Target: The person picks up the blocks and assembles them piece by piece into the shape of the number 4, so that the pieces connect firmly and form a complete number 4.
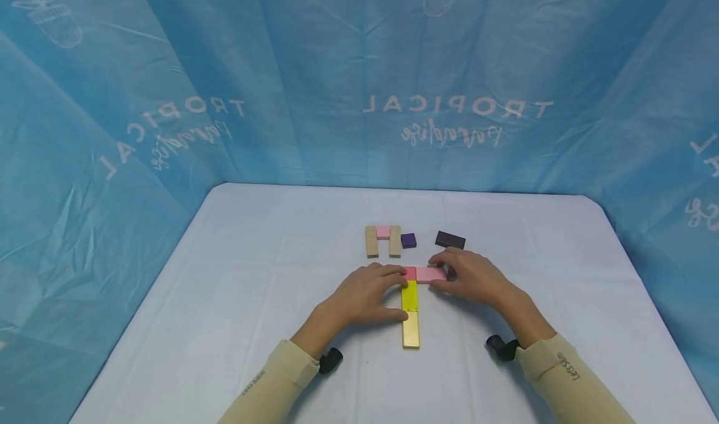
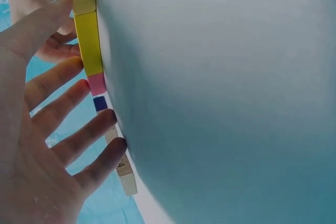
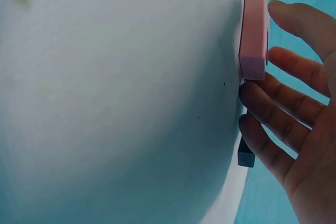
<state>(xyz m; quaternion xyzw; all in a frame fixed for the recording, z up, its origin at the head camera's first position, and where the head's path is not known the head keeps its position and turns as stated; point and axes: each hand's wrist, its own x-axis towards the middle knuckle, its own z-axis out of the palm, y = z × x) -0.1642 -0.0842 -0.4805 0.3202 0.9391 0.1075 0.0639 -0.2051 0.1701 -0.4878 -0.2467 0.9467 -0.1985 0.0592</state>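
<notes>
On the white table, a light golden block (image 1: 410, 331), a bright yellow block (image 1: 409, 296) and a small red-pink block (image 1: 410, 273) lie end to end in a line. From the red-pink one a longer light pink block (image 1: 429, 275) extends to the right. My left hand (image 1: 367, 294) spreads its fingers along the line's left side, thumb near the golden-yellow joint and fingertips at the yellow and red-pink blocks. Around the outer part of the light pink block, my right hand (image 1: 470, 275) holds its thumb and fingers apart, the fingertips close to it (image 3: 253, 35).
Behind the line, two natural wood blocks (image 1: 371, 241) flank a small pink block (image 1: 382, 232), with a purple block (image 1: 408, 240) beside them. A dark block (image 1: 450, 240) lies just beyond the right hand. Blue printed curtains (image 1: 359, 155) surround the table (image 1: 253, 274).
</notes>
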